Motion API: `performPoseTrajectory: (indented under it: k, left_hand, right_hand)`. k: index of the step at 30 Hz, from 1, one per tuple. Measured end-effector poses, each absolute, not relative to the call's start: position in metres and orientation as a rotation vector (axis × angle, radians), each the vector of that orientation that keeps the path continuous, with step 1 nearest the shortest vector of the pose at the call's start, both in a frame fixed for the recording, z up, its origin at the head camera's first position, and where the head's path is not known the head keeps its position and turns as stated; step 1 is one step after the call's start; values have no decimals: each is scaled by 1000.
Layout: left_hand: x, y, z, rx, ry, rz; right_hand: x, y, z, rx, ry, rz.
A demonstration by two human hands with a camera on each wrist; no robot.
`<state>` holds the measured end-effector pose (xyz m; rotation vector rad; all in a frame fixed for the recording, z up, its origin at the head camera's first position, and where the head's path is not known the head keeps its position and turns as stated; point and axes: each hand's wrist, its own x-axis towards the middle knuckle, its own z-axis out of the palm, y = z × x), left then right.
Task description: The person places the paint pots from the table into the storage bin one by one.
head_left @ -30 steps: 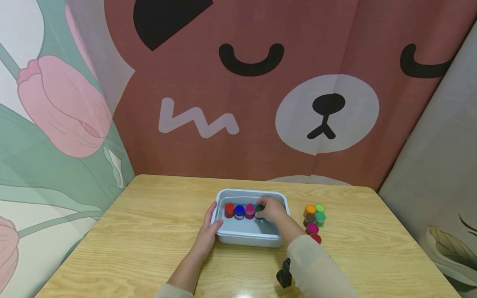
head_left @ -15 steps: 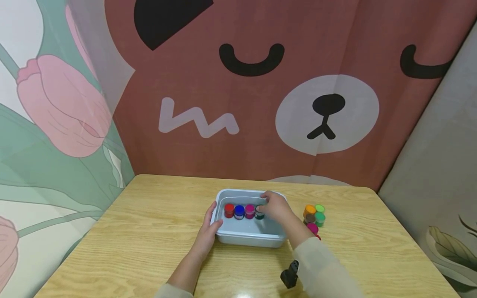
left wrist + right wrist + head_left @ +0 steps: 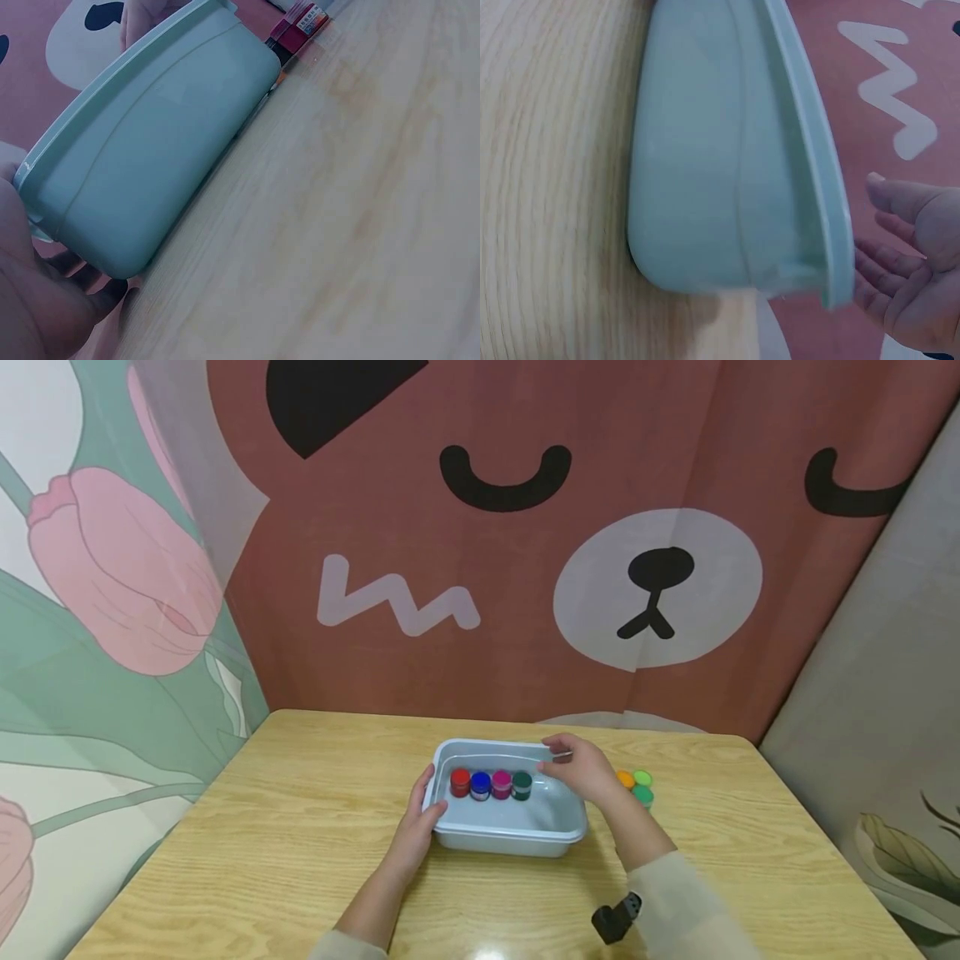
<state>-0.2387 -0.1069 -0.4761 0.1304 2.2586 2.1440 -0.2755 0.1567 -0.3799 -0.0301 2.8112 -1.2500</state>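
A pale blue plastic tub [image 3: 506,837] rests on the table. Inside it, a row of small lidded jars runs from left to right: a red jar [image 3: 460,782], a blue jar [image 3: 480,786], a magenta jar [image 3: 501,785] and a dark green jar [image 3: 521,786]. My left hand [image 3: 415,831] grips the tub's left end, thumb over the rim and fingers against the outer wall, as the left wrist view also shows. Above the tub's right rim is my right hand [image 3: 585,768], fingers loosely spread and holding nothing. In the right wrist view the right hand [image 3: 922,262] stands beside the rim.
Right of the tub stand more jars, partly hidden by my right forearm: an orange jar [image 3: 625,779], a light green jar [image 3: 642,778] and a green jar [image 3: 642,795]. Magenta-lidded jars [image 3: 300,28] show past the tub. A printed curtain [image 3: 375,677] hangs behind the table [image 3: 300,827].
My right hand has let go of the dark green jar and moved up and right to the tub's right rim. The jar stays in the row. My left hand keeps its hold.
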Motion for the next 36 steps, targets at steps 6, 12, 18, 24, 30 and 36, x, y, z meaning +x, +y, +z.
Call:
performPoseTrajectory:
  k: [6,12,18,24,30,36]
  left_hand:
    - [-239,-107,-476,126,2250,2147]
    - [-238,-107,-476,134,2235,2149]
    - [-238,-107,-475,135,2237,2144]
    - [-239,-107,-476,142,2234,2144]
    - [-240,-107,-476,137,2238,2137]
    - [-240,-107,-475,130,2245,2131]
  right_hand:
    - [-266,178,-375,-86,2826,-1306]
    - [-249,197,-371,-107,2863,-1320]
    - [-232,213,-376,-93,2898,-1338]
    - [-216,227,-388,-40,2880,-1382]
    - [-201,240,-402,-8,2870,-1418]
    - [-194,250,-419,-29,2905,-1422]
